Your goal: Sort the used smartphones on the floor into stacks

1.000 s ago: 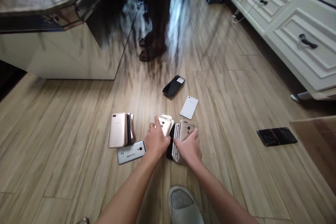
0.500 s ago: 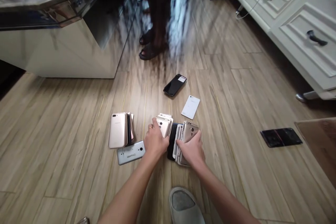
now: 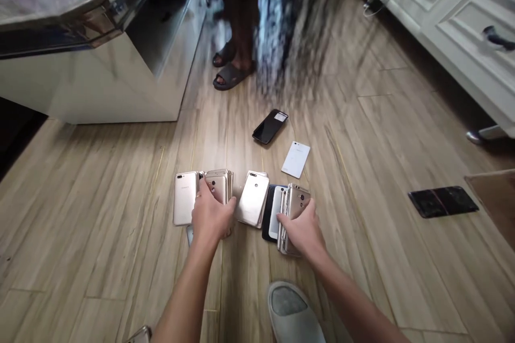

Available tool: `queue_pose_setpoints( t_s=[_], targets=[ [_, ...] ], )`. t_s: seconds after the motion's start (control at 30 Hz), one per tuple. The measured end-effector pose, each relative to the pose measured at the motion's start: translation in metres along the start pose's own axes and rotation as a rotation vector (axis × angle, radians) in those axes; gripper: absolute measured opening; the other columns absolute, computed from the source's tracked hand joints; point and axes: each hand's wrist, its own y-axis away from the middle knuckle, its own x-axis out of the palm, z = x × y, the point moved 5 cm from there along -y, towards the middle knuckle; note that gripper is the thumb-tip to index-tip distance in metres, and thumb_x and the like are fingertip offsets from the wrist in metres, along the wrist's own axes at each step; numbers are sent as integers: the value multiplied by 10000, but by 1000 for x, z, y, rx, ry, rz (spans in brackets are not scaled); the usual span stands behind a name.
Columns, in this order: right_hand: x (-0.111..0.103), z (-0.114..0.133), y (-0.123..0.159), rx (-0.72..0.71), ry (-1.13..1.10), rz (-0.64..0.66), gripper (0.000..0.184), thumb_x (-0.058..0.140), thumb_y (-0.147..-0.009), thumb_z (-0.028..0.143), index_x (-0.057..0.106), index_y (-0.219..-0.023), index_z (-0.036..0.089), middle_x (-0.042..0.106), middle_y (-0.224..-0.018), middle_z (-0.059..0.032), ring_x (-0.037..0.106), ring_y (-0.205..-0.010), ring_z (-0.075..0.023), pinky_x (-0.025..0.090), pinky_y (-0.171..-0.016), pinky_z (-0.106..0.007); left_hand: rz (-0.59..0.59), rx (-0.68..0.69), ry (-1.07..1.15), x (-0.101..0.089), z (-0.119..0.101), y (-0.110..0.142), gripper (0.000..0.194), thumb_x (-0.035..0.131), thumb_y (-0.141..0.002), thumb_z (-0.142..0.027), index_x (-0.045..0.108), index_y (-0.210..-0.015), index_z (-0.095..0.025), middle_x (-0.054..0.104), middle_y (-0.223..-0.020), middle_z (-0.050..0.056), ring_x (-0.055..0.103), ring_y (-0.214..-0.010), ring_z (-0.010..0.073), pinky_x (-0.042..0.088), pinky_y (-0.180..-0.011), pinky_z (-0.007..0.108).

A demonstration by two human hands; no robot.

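Observation:
My left hand point(image 3: 211, 211) is closed round a stack of gold smartphones point(image 3: 220, 182), beside a leaning row topped by a pale gold phone point(image 3: 185, 198). Under my left wrist shows a sliver of a grey phone point(image 3: 190, 234), mostly hidden. Between my hands a small pile with a light gold phone point(image 3: 254, 199) on top lies on the floor. My right hand point(image 3: 303, 230) grips the right-hand stack of gold smartphones point(image 3: 296, 198), its thumb on the left edges. A white-edged phone point(image 3: 277, 214) and a dark phone point(image 3: 267, 230) lean out from under that stack.
Farther off lie a black phone with a white label point(image 3: 270, 127) and a white phone point(image 3: 296, 159). A dark phone point(image 3: 442, 201) is at right, near a cardboard piece point(image 3: 494, 198). A person's sandalled feet point(image 3: 233, 75) stand ahead, between a table point(image 3: 120, 80) and white drawers point(image 3: 475, 21).
My left hand has moved left with its stack, beside the left row and over the grey phone. The middle pile is now uncovered. My right hand stays on its stack.

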Motion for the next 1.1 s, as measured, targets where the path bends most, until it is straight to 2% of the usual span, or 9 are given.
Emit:
queue_pose_setpoints(
  t_s=[0.07,0.17,0.27,0.43,0.63,0.8,0.87,0.97,1.1],
  targets=[
    [-1,2,1,22,13,15,901,649,-769,513,256,-1496,153,558,-1401,-231,597,-1252,-404,524,-974,-508,-2,11,-13,-4,-2,0,523,728,-802,-439,467,-1201,-225,674,-1065,101,685,-984,343,515,-797,413],
    [-5,12,3,13,81,27,900,649,-787,484,231,-1512,153,538,-1424,-234,584,-1265,-420,525,-971,-524,-1,-15,-89,1,-11,5,639,707,-819,-439,424,-1339,-199,644,-1168,154,689,-1004,369,528,-809,445],
    [-10,21,4,-2,125,14,891,649,-798,460,230,-1514,135,547,-1400,-233,597,-1243,-418,527,-966,-518,58,-7,-177,20,-27,13,789,685,-829,-401,312,-1491,-187,597,-1284,211,685,-1051,406,538,-816,479],
    [-7,25,4,-15,153,-3,926,643,-817,453,207,-1545,83,526,-1411,-255,569,-1282,-427,503,-1015,-522,123,103,-147,53,-51,25,802,646,-839,-315,276,-1525,-124,588,-1268,237,683,-1076,400,532,-863,464],
    [3,29,7,-26,176,-2,1017,622,-845,476,93,-1603,50,476,-1456,-285,521,-1333,-435,503,-1013,-544,88,149,-172,72,-61,29,863,639,-859,-329,220,-1571,-79,555,-1315,258,685,-1046,389,533,-826,445],
    [8,31,6,-76,147,8,1136,634,-841,547,24,-1607,-28,408,-1518,-322,452,-1409,-442,455,-1088,-507,143,152,-191,83,-60,27,868,646,-881,-346,229,-1585,-59,532,-1376,280,680,-1076,404,542,-819,445],
    [8,27,2,-104,40,31,1134,631,-834,609,71,-1612,4,428,-1526,-301,449,-1426,-418,446,-1103,-471,141,153,-126,79,-55,22,835,635,-911,-446,278,-1565,-71,545,-1373,271,675,-1095,409,538,-858,459],
    [2,15,-7,-74,-130,66,961,647,-830,592,261,-1568,112,542,-1470,-225,524,-1375,-364,467,-1074,-429,185,183,51,75,-40,7,731,602,-939,-520,402,-1493,-87,583,-1368,257,640,-1191,400,506,-967,465],
    [3,-1,-17,33,-226,178,616,635,-825,604,536,-1265,184,695,-1253,-152,657,-1171,-323,520,-939,-398,379,118,361,88,-11,-15,632,619,-937,-511,545,-1389,-75,651,-1355,234,623,-1247,347,464,-1065,423]
  ],
)
